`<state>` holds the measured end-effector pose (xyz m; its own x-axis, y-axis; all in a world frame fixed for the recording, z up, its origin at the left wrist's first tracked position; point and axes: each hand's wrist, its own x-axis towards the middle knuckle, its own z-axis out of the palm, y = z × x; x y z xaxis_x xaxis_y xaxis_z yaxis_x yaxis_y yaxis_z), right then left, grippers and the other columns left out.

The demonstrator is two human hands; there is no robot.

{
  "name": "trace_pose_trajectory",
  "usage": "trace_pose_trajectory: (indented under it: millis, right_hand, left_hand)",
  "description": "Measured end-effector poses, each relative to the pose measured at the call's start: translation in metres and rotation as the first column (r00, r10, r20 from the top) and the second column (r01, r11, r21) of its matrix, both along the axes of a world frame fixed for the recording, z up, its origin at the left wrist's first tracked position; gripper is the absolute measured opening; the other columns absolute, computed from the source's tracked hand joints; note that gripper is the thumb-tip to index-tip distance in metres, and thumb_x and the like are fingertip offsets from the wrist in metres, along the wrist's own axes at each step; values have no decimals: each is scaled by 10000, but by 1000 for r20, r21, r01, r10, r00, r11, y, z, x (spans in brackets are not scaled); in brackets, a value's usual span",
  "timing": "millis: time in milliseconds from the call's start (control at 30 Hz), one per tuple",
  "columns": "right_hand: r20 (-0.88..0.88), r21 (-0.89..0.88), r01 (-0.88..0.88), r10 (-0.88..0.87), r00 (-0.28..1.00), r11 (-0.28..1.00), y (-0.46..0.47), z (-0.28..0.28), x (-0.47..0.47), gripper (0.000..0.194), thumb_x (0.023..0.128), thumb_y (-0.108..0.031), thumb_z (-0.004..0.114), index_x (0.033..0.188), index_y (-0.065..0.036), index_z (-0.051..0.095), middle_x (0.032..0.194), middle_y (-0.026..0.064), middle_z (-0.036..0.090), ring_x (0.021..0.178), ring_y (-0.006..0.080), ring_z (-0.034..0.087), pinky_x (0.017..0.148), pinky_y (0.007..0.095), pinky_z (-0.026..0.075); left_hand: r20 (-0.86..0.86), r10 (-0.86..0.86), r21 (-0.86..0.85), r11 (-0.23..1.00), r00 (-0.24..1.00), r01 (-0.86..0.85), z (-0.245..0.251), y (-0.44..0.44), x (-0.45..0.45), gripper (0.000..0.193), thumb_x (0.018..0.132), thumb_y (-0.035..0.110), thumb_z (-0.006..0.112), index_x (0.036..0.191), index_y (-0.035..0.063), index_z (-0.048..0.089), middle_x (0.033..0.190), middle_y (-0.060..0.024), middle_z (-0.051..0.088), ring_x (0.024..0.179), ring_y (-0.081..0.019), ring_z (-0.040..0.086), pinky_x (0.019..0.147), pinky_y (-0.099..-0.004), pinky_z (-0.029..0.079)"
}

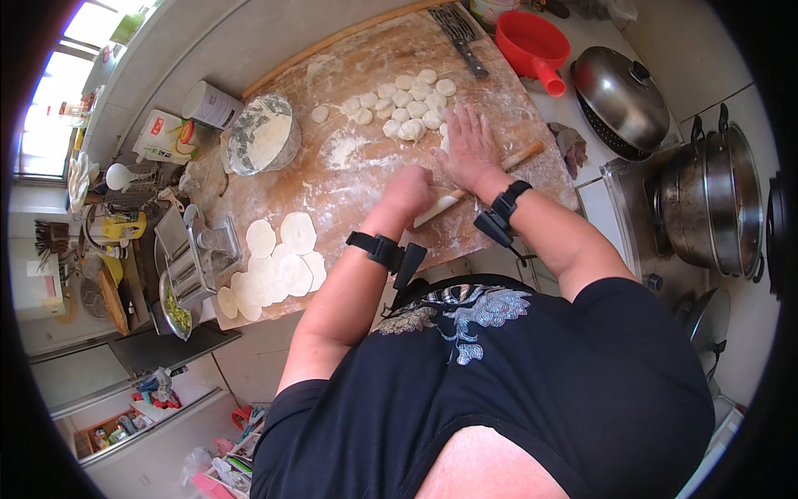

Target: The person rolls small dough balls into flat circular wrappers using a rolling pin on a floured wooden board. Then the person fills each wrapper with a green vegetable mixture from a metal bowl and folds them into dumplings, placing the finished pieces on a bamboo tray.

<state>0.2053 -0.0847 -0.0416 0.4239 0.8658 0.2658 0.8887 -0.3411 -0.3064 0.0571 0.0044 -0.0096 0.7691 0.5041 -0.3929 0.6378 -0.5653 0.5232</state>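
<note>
My left hand [408, 192] is curled into a loose fist at the near side of the floured wooden board [374, 234]. A thin pale edge of dough [442, 188] shows beside its fingers; whether they grip it is hidden. My right hand [469, 145] lies flat, fingers extended, over a small piece of dough [444, 142] that it partly covers. A wooden rolling pin [525, 155] runs slantwise under the right wrist, its whitened end [435, 210] close to the left hand. Beyond the right fingertips sit several small dough rounds [402, 98] in a cluster.
Thin rolled wrappers [296, 274] overlap at the board's near left. A metal bowl of flour [265, 137] stands farther back. A cleaver [464, 50] lies at the far edge near a red ladle [533, 43]. Right are a steel pot [704, 199] and a lidded pan [623, 93].
</note>
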Motion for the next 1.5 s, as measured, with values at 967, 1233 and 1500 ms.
trace_pose_trajectory:
  millis: [967, 1233, 1500]
  right_hand:
    - [-185, 123, -469, 485, 855, 874, -127, 21, 16, 252, 624, -66, 749, 847, -89, 634, 1013, 80, 573, 1042, 308, 550, 913, 429, 421]
    - [-117, 181, -508, 531, 839, 842, -90, 6, 4, 219, 645, -110, 757, 802, -90, 605, 938, 81, 571, 957, 304, 536, 865, 434, 435]
    - [-62, 129, -479, 489, 870, 868, -18, 6, -26, 144, 739, -175, 730, 822, -90, 650, 960, 103, 590, 971, 329, 539, 854, 426, 456]
  left_hand:
    - [-144, -139, 36, 989, 980, 146, 11, 0, -6, 195, 762, 165, 658, 924, 71, 714, 911, -200, 690, 877, -388, 661, 785, -426, 533]
    - [-62, 171, 356, 924, 983, -139, 45, 4, -51, 140, 794, 105, 634, 912, 67, 698, 945, -208, 683, 900, -418, 641, 788, -451, 524]
    - [356, 759, -618, 628, 545, -472, 59, 17, -131, 232, 943, 23, 545, 1156, -42, 613, 1002, -99, 671, 869, -204, 685, 731, -335, 575]
